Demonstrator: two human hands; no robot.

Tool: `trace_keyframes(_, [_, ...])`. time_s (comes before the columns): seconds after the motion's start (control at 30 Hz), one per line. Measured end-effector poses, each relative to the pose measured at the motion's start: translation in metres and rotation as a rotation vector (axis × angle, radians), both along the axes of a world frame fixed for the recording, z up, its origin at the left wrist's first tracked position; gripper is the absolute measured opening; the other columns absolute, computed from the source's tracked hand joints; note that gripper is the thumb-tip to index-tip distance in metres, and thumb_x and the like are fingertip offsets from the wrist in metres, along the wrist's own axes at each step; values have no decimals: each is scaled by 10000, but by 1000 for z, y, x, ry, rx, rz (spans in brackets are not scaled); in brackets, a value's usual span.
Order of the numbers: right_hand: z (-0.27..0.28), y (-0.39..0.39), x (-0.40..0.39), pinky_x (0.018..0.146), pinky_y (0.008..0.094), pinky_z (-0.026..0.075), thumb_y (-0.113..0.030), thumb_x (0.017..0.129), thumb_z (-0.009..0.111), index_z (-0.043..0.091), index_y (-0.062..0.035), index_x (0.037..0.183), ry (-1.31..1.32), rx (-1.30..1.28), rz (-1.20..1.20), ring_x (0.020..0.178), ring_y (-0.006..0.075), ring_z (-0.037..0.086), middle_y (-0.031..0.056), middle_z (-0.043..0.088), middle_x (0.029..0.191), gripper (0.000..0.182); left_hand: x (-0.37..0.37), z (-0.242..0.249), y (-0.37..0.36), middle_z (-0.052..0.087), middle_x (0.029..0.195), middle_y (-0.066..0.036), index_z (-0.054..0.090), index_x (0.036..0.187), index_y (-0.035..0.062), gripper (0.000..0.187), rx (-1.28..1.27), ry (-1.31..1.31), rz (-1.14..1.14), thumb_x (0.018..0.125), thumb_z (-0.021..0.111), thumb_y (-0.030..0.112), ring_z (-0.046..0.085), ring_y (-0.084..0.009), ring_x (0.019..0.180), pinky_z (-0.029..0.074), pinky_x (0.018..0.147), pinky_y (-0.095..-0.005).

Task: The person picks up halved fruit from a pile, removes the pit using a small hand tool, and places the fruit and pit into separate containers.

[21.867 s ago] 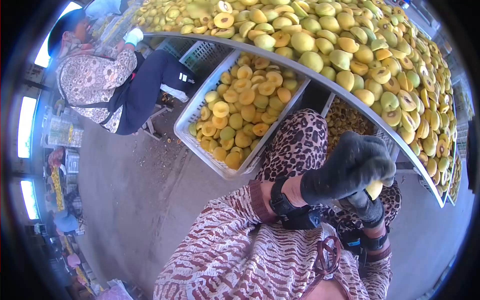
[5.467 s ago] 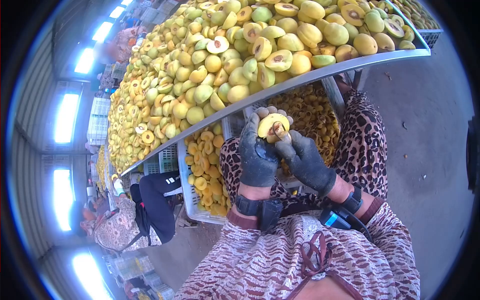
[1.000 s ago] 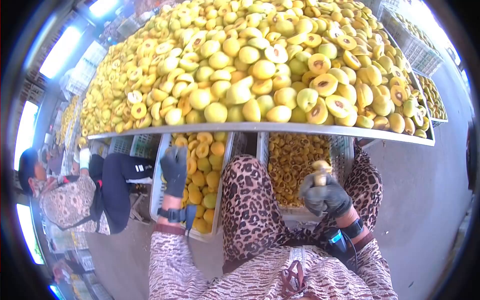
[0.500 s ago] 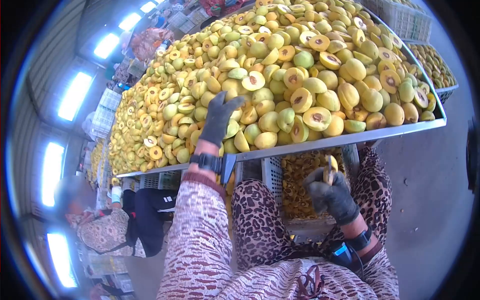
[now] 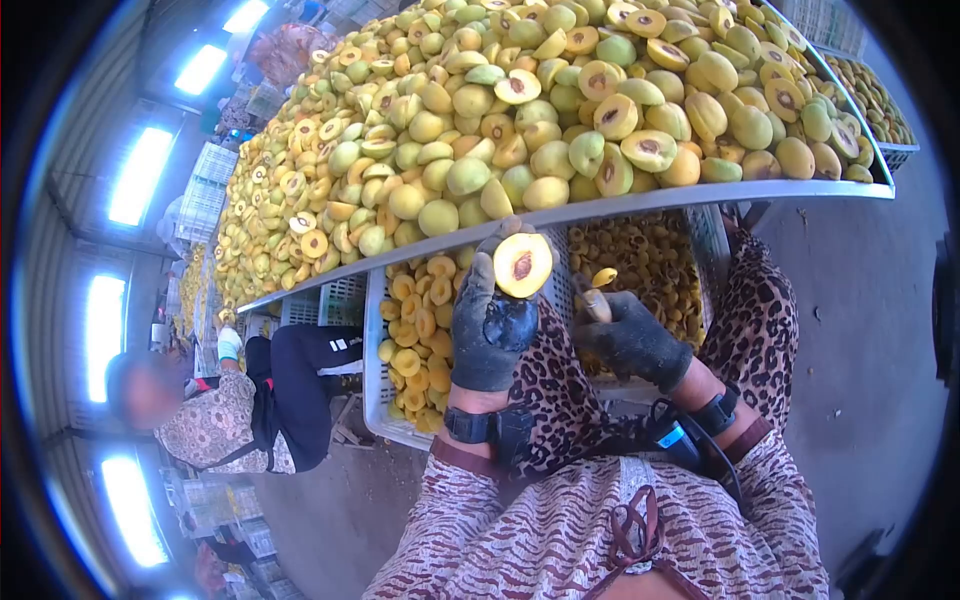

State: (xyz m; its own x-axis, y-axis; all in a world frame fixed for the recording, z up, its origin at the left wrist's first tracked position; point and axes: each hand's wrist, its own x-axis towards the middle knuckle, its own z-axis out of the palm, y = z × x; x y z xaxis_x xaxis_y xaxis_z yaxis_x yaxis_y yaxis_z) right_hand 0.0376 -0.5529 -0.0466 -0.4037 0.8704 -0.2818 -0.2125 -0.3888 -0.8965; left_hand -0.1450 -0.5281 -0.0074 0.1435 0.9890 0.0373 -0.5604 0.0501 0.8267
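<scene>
My left hand (image 5: 487, 330), in a dark glove with a black patch on the palm, holds up a peach half (image 5: 522, 264), its cut face and brown pit towards me. It is just below the front edge of a metal-rimmed table (image 5: 600, 212) heaped with halved yellow-green peaches (image 5: 470, 175). To the right, my gloved right hand (image 5: 632, 338) grips a small tool with a pale handle (image 5: 597, 306). A small yellow piece (image 5: 604, 277) shows close by the tool; the tool's working end is hard to make out.
Under the table, a white crate (image 5: 377, 385) holds pitted peach halves (image 5: 418, 330). A second crate, to its right, holds brownish pits and scraps (image 5: 650, 250). Another person (image 5: 225, 415) sits at the left. A crate of fruit (image 5: 868, 105) stands beyond the table's right end.
My left hand has come back from the heap, down and towards me, with a peach half in it. My right hand has moved slightly left and up, still gripping the tool.
</scene>
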Motion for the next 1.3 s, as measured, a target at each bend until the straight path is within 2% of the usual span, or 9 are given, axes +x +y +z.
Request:
trace_keyframes(0.23, [28,-12,-15,483,234,442,-89,823,663,638,-10,847,20,-56,187,560,49,524,-25,592,684,87,14,-3,-26,562,1288,-181,428,1388,-46,512,75,135,-9,1063,339,339,567,-290,1159,441,1039,-404])
trace_keyframes(0.5, [-21,-5,-24,582,330,474,-69,851,588,649,57,841,-87,342,-115,665,100,589,114,660,688,141,42,1,-22,669,1015,-170,612,1090,-41,287,511,1044,282,1016,435,173,664,-224,923,533,855,-342])
trace_keyframes(0.63, [-46,-11,-24,582,349,473,-140,923,585,643,63,845,-119,434,-164,647,108,590,144,644,662,225,57,-13,-24,660,954,-159,599,1020,-28,480,-113,170,138,1059,349,380,660,-220,875,563,785,-341])
trace_keyframes(0.83, [-4,-15,12,632,241,489,-66,839,702,607,-15,1135,134,42,126,733,78,587,-4,646,847,316,68,-22,-13,675,810,-129,624,899,-24,408,69,305,166,1027,467,330,701,-224,700,584,636,-303])
trace_keyframes(0.97, [-100,-17,41,815,265,514,-99,861,726,562,-9,1249,77,64,339,898,106,611,17,659,1062,430,68,-32,-17,685,741,-114,644,844,4,352,22,132,-64,981,570,319,695,-206,659,571,588,-302])
trace_keyframes(1.03, [-121,-17,38,806,276,507,-35,856,684,641,-13,1117,472,-741,221,865,133,615,41,682,993,265,63,-32,-24,689,767,-126,645,851,11,348,-45,-8,-95,973,587,332,690,-209,644,570,584,-296])
trace_keyframes(1.07, [-116,-9,38,806,276,507,-35,856,684,641,-13,1117,455,-737,245,865,133,615,41,682,993,265,57,-40,-24,692,788,-135,652,877,9,440,-62,-86,-94,994,523,413,691,-216,660,575,626,-302])
trace_keyframes(1.13, [-36,4,24,786,278,498,-125,850,688,610,-14,1175,8,466,840,959,126,602,101,649,1097,352,22,-14,-29,692,780,-110,660,883,27,475,-56,-96,24,1001,484,452,685,-192,676,566,640,-293])
trace_keyframes(1.3, [-6,-15,20,574,257,434,-75,748,669,675,-14,753,-567,478,509,623,80,541,26,594,699,61,-133,-21,-68,700,950,-113,652,990,21,534,70,465,592,1021,405,494,697,-199,834,570,750,-310])
